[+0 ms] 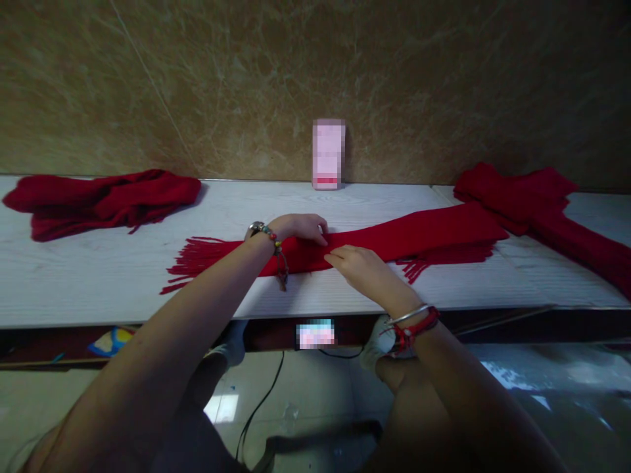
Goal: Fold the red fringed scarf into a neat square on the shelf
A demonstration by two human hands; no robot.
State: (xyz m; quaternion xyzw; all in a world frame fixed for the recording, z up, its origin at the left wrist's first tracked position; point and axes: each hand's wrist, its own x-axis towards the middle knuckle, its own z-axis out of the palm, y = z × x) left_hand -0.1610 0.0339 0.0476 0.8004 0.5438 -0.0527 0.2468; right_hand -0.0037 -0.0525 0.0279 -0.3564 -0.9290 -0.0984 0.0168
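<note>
A red fringed scarf [434, 230] lies stretched lengthwise along a white wood-grain surface, its left fringe spread out and its right part layered over more fringe. My left hand [305, 228] rests on the scarf's far edge, with bent fingers and a gap between them and the thumb. Close beside it, my right hand [359, 268] lies over the near edge, fingers extended to the left and touching the cloth. Neither hand visibly grips the cloth. The undersides of both hands are hidden.
Another red scarf [113, 200] lies bunched at the left. More red cloth [522, 197] is heaped at the right, trailing past the frame edge. A blurred pink-white object [328, 154] stands against the brown marbled wall [404, 85]. Below the surface, a black cable [261, 401] runs across the tiled floor.
</note>
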